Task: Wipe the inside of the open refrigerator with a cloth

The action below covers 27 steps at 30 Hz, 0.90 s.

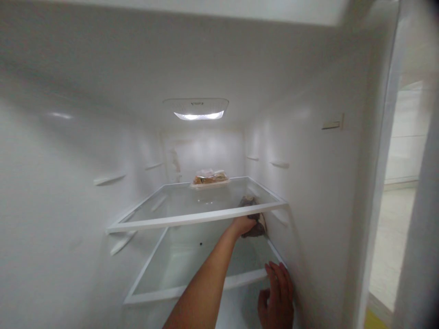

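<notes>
My left hand [244, 224] reaches deep into a refrigerator, below the front edge of the upper glass shelf [202, 219]. It is closed on a dark brown bundle [254, 231] with a lighter beige patch, close to the right wall; its kind is unclear. Part of the bundle shows through the glass, and most of the fingers are hidden. My right hand [277, 292] is at the front right corner of the lower glass shelf [157, 294], fingers stretched out and holding nothing. Whether its fingertips touch the shelf edge I cannot tell.
A clear-wrapped tray of brownish food [210, 178] sits at the back of the upper shelf. A lit lamp [199, 114] is set in the ceiling. Shelf ridges [109, 179] jut from both side walls. The cabinet's front edge [380, 183] stands at the right.
</notes>
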Motion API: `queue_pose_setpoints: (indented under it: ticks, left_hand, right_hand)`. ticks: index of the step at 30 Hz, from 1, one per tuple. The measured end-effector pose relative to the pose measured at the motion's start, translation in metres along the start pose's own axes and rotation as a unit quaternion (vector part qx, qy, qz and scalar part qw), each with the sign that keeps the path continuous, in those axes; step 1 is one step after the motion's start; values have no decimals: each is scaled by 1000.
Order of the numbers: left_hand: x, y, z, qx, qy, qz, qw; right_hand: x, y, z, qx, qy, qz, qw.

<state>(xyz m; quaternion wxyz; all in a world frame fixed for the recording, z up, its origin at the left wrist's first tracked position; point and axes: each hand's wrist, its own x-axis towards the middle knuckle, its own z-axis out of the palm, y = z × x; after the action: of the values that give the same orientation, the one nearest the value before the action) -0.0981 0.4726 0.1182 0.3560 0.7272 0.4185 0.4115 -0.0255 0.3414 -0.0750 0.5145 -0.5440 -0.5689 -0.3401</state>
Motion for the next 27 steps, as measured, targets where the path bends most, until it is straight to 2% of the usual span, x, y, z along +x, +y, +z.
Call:
queue_pose_setpoints:
  ticks: [5, 12, 14, 17, 18, 19, 21, 23, 25, 27]
  left_hand:
    - [-42, 13, 5, -20, -14, -7, 1000]
    - [-86, 27, 14, -156, 34, -61, 985]
    - [-94, 28, 14, -245, 88, -55, 964]
    - [-104, 30, 18, -385, 160, -7, 909]
    - [-106, 32, 20, -392, 155, 9, 907]
    - [-109, 34, 23, -373, 127, 21, 919]
    - [-114, 39, 27, -316, 33, 31, 948]
    - [-118, 46, 28, -294, -48, 16, 955]
    - [-122, 54, 25, -305, -85, -23, 948]
    - [-125, 62, 20, -301, -99, -57, 947]
  right_hand:
    - [12, -6, -23, 34, -38, 19, 999]
    - [31, -16, -58, 63, -93, 53, 992]
    - [41, -21, -68, 83, -86, 54, 991]
    - [60, -33, -87, 129, -75, 44, 988]
    - [66, -37, -93, 137, -73, 36, 987]
    - [72, -40, -100, 140, -72, 28, 987]
    - [79, -43, -111, 129, -65, 8, 990]
    - [82, -40, -121, 103, -60, -22, 993]
    - [82, -34, -127, 68, -62, -67, 994]
    - [82, -29, -131, 34, -65, -122, 990]
